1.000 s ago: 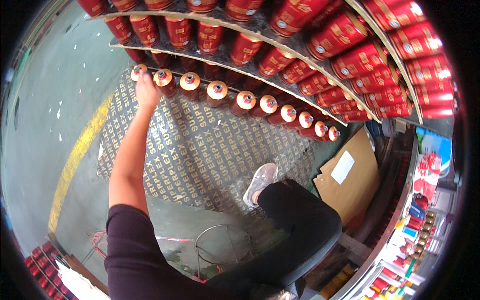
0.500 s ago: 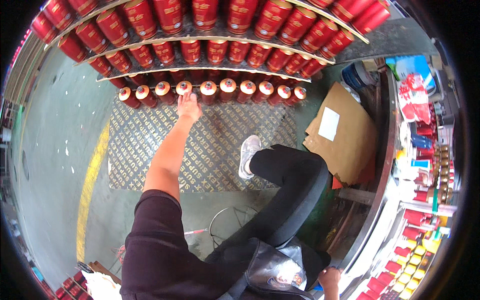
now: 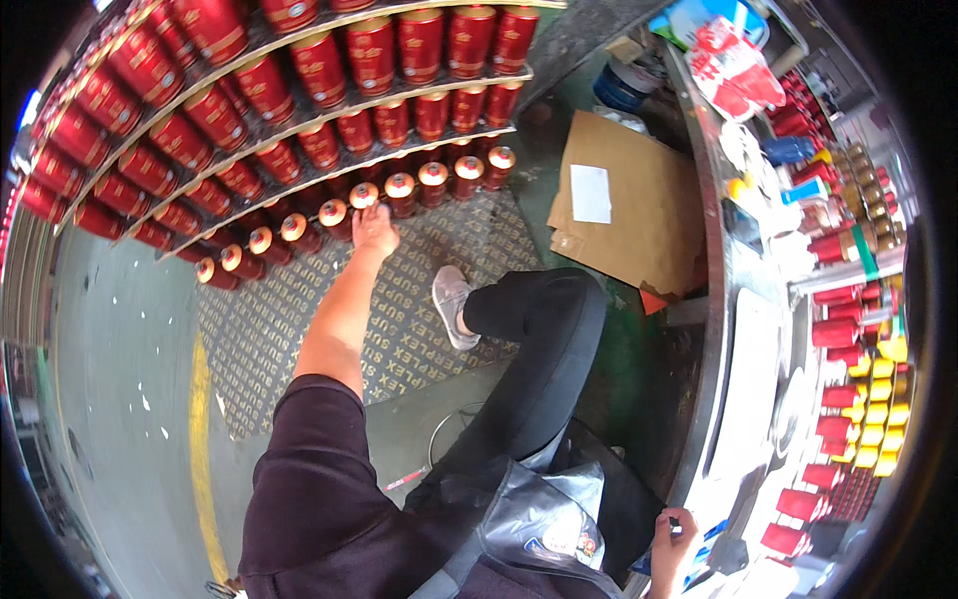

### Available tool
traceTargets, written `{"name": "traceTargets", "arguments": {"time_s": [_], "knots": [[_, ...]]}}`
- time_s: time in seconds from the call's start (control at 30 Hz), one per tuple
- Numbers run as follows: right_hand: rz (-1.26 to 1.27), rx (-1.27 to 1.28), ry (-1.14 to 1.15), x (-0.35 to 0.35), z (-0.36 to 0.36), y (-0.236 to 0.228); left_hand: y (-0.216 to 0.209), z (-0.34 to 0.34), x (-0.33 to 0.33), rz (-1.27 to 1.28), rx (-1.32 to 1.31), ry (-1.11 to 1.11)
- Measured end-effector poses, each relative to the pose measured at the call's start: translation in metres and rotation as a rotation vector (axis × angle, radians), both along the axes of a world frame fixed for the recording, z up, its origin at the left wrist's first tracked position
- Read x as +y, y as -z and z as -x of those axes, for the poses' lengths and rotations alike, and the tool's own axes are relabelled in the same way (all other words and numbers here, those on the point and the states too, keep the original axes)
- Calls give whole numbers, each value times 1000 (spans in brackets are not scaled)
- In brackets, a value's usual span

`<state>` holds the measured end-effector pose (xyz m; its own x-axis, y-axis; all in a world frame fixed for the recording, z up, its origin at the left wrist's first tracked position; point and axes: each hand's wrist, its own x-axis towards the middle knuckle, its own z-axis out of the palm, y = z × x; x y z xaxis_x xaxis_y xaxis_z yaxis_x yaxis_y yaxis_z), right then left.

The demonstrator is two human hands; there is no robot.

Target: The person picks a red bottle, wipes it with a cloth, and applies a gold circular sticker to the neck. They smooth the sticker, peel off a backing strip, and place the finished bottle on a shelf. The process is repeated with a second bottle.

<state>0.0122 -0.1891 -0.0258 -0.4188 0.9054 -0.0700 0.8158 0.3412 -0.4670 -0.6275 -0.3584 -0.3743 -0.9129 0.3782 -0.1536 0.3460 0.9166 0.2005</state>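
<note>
A row of red bottles with pale, rounded tops (image 3: 399, 187) stands along the lowest level of a stacked rack. My left hand (image 3: 375, 234) reaches to one bottle (image 3: 363, 196) near the middle of this row. Its outstretched fingers lie against the front of that bottle and partly cover it. Down at the lower right, beside the workbench, my right hand (image 3: 677, 544) has its fingers curled toward the thumb. A small dark spot shows between them; whether it is an object or a gap is unclear.
Boards (image 3: 329, 110) separate upper tiers of red cans (image 3: 371, 55). A patterned panel (image 3: 269, 339) lies on the floor under my foot. Flattened cardboard (image 3: 639, 220) leans by the workbench (image 3: 711, 399) on the right. Behind the cardboard stands a blue bucket (image 3: 624, 88).
My view has turned, so the rack appears shifted left and tilted. My left hand has moved to a bottle further right in the row. My right hand has risen slightly by the bench.
</note>
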Motion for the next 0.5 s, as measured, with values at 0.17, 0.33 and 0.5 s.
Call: {"name": "traceTargets", "arguments": {"time_s": [0.17, 0.33, 0.5], "knots": [[-12, 11, 159, -19, -20, -18, -17, -16, 23, -25, 15, 67], [-43, 60, 151, -29, -36, -24, -47, -46, 95, -190, 91, 319], [-47, 118, 230, -44, -71, -24, -88, -76, 140, -94, -20, 326]]}}
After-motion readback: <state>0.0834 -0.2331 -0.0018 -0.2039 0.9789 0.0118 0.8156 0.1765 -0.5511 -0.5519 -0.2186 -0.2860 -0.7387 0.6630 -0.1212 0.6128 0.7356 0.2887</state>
